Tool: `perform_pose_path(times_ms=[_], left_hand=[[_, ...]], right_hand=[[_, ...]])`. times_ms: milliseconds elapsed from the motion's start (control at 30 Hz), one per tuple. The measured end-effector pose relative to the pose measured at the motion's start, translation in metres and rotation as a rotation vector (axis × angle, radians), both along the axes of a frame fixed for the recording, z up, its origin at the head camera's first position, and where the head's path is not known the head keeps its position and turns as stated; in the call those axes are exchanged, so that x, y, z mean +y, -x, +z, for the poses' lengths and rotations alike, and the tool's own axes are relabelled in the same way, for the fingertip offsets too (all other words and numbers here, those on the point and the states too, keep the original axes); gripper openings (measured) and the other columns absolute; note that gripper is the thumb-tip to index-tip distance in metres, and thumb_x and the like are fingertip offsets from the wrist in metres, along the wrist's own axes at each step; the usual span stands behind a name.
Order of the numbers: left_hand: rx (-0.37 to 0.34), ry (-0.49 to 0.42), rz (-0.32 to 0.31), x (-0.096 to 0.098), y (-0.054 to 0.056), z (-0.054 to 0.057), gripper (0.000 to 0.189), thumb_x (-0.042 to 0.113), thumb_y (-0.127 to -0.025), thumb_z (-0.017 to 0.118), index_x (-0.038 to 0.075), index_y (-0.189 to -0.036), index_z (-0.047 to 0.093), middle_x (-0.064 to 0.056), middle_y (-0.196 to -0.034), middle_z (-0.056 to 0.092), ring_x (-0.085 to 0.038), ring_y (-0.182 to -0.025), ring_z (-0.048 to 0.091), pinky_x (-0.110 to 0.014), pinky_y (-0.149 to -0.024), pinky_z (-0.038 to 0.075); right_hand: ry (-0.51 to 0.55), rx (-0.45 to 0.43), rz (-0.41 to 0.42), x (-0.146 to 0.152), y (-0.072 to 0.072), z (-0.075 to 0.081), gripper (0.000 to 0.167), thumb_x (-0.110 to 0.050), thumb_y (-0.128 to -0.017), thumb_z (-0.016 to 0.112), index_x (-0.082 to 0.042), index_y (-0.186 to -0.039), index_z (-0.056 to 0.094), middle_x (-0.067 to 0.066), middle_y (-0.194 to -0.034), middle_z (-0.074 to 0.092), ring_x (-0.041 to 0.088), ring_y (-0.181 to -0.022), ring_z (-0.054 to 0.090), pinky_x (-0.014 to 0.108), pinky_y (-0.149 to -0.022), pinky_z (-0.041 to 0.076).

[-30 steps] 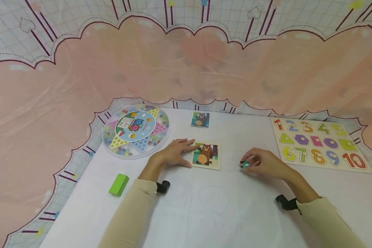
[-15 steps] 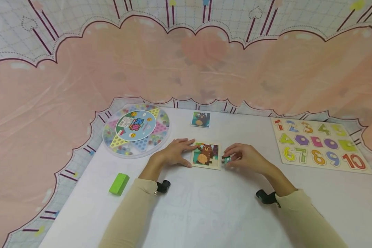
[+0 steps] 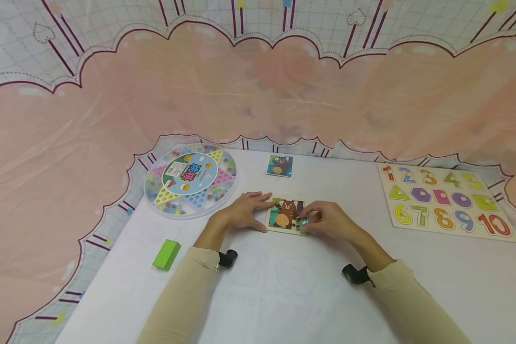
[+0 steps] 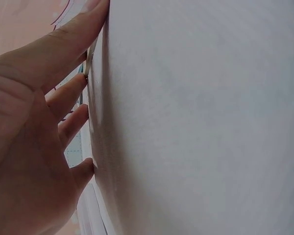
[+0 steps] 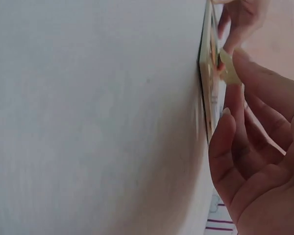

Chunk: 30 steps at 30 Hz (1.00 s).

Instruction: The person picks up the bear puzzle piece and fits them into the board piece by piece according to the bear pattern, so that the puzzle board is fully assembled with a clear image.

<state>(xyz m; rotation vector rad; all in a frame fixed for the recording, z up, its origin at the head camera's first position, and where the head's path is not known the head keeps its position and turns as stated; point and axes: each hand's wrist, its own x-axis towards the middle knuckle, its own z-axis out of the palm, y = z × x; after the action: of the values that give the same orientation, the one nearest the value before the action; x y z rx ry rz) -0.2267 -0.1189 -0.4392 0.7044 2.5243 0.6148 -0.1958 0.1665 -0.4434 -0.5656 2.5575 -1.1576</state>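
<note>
A square wooden jigsaw puzzle with a brown bear (image 3: 284, 215) lies on the white table between both hands. My left hand (image 3: 244, 211) rests at the puzzle's left edge with fingers spread; in the left wrist view the thumb and fingers (image 4: 71, 95) reach straight to the frame. My right hand (image 3: 328, 220) pinches a small teal puzzle piece (image 3: 302, 223) over the lower right corner of the puzzle. In the right wrist view the piece's pale wooden side (image 5: 228, 67) shows between thumb and fingers, tilted and close over the frame (image 5: 204, 68).
Behind the puzzle lies a small bear picture card (image 3: 279, 166). A round marble board game (image 3: 190, 181) is at the back left, with a green block (image 3: 166, 254) in front of it. At the right lies a number and shape board (image 3: 447, 200).
My right hand has moved left with the puzzle piece, from the table right of the puzzle to over its lower right corner. The left hand has stayed at the puzzle's left edge.
</note>
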Motion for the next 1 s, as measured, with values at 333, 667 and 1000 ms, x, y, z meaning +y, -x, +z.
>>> perform_pose_path(times_ms=[333, 667, 1000], left_hand=[[0.006, -0.004, -0.003, 0.001, 0.0, 0.0, 0.082, 0.036, -0.084, 0.082, 0.024, -0.156, 0.044, 0.003, -0.172, 0.024, -0.03, -0.162, 0.013, -0.057, -0.132, 0.009], [0.015, 0.012, -0.016, 0.0, 0.001, 0.003, 0.082, 0.037, -0.085, 0.081, 0.022, -0.156, 0.043, 0.002, -0.172, 0.024, -0.031, -0.162, 0.014, -0.057, -0.132, 0.01], [0.027, 0.01, -0.02, 0.001, -0.001, 0.005, 0.081, 0.035, -0.085, 0.082, 0.02, -0.155, 0.044, 0.0, -0.172, 0.025, -0.033, -0.161, 0.015, -0.057, -0.131, 0.011]], right_hand=[[-0.046, 0.045, 0.0, -0.014, 0.001, -0.005, 0.024, -0.015, -0.08, 0.086, -0.006, -0.1, 0.076, 0.005, -0.083, 0.07, 0.008, -0.069, 0.058, 0.02, -0.062, 0.047], [-0.09, 0.102, -0.006, -0.021, 0.001, -0.005, 0.019, -0.012, -0.079, 0.087, -0.007, -0.095, 0.077, 0.005, -0.09, 0.067, 0.008, -0.071, 0.057, 0.02, -0.063, 0.047], [-0.086, 0.06, 0.04, -0.018, 0.005, -0.004, 0.015, -0.011, -0.083, 0.084, -0.006, -0.096, 0.077, 0.007, -0.099, 0.068, 0.011, -0.079, 0.055, 0.02, -0.066, 0.047]])
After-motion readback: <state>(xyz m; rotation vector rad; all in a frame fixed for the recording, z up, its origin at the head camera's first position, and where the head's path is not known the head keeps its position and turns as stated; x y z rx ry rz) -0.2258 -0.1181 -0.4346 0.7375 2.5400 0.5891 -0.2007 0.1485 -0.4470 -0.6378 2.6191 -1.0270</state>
